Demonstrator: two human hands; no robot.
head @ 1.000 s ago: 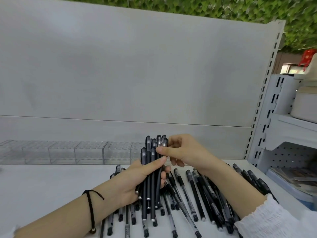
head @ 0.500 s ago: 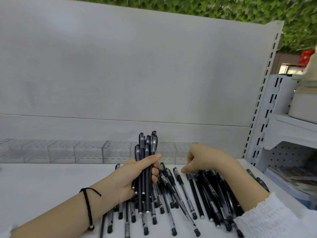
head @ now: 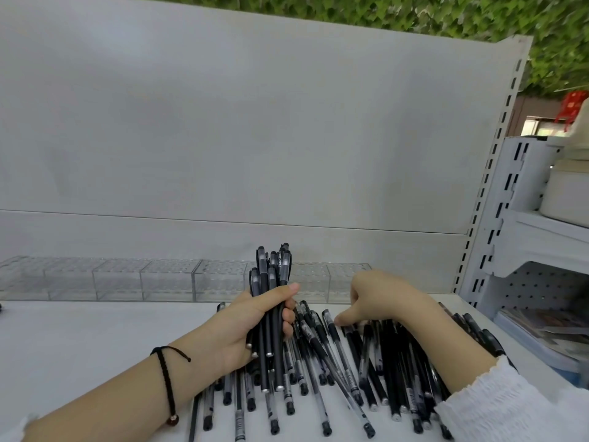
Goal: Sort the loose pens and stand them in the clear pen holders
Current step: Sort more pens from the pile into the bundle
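Observation:
My left hand grips a bundle of black pens that stands upright, caps up, above the shelf. Below it and to the right, several loose pens lie in a fanned pile on the white shelf. My right hand is down on the far side of that pile with its back towards me. Its thumb touches a pen near the pile's top, and its fingers are hidden. A row of clear pen holders runs along the back of the shelf with nothing standing in them.
A grey back panel rises behind the holders. On the right stands a white slotted shelving unit with a white box on it and papers lower down. Bare shelf lies left of the pile.
My right hand has left the top of the bundle and dropped to the loose pile on the right. My left hand has lowered the bundle slightly and shifted it left.

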